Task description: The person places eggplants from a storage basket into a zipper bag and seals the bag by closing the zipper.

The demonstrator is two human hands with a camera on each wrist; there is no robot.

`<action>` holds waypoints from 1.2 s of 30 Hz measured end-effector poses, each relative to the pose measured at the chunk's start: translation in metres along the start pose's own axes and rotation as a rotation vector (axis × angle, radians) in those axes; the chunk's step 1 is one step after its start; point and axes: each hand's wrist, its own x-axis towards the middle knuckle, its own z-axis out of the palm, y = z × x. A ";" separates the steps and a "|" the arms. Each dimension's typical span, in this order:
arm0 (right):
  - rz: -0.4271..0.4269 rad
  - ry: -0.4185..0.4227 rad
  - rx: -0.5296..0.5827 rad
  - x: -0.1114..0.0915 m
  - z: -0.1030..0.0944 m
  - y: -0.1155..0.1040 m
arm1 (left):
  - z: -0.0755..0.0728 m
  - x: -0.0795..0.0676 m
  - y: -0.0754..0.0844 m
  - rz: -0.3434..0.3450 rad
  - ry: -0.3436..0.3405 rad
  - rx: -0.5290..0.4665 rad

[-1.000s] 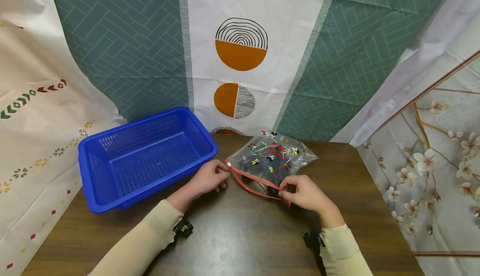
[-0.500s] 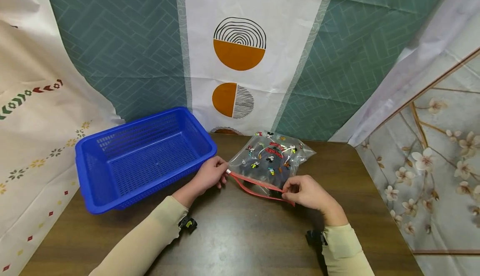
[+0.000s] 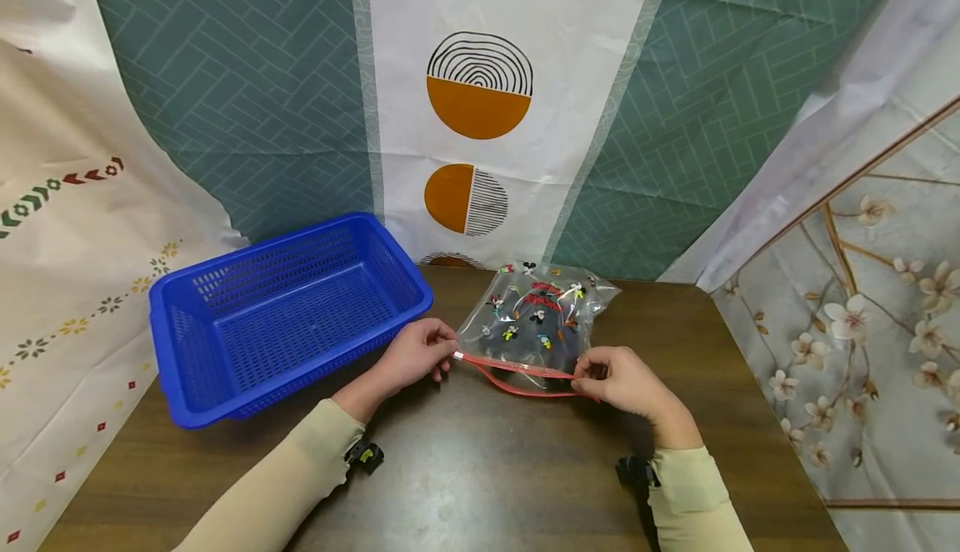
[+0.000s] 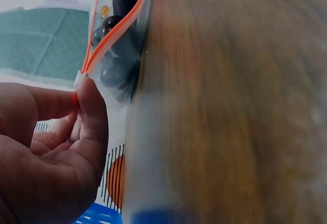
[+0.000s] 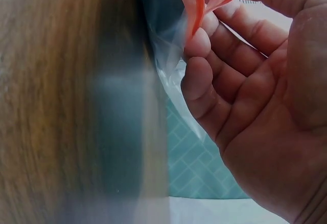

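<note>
A clear zipper bag (image 3: 536,318) printed with small cartoon figures lies on the table, its red zip edge (image 4: 116,32) toward me and parted into a gap. My left hand (image 3: 411,358) pinches the left corner of that edge, right at the white slider (image 4: 79,78). At the opposite end, my right hand (image 3: 622,381) pinches the red strip between thumb and fingers, as the right wrist view also shows. Dark rounded things (image 4: 120,71) show inside the bag in the left wrist view.
A blue plastic basket (image 3: 292,398) with slotted walls stands to the left, close to my left hand. The brown wooden table (image 3: 480,485) reaches back to a patterned cloth (image 3: 480,118). A floral cloth (image 3: 862,327) hangs along the right side.
My left hand has taken hold of the bag's slider corner and drawn it a little toward me. The right hand has shifted slightly right, and the zip edge now lies straighter.
</note>
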 end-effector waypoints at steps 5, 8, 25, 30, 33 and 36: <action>-0.001 0.031 -0.012 -0.001 -0.001 0.002 | -0.003 -0.004 0.002 0.029 -0.037 0.056; 0.000 0.046 -0.028 0.000 -0.002 0.003 | -0.005 -0.007 0.003 0.068 -0.067 0.110; 0.012 0.102 -0.050 -0.002 -0.003 0.003 | -0.011 -0.007 -0.002 0.156 -0.114 0.217; 0.006 0.112 -0.056 -0.002 -0.004 0.003 | -0.010 -0.008 -0.001 0.172 -0.080 0.256; -0.001 0.113 -0.052 -0.002 -0.005 0.003 | -0.009 -0.008 -0.001 0.178 -0.057 0.254; -0.025 0.108 -0.034 -0.002 -0.004 0.002 | -0.009 -0.008 -0.002 0.193 -0.047 0.235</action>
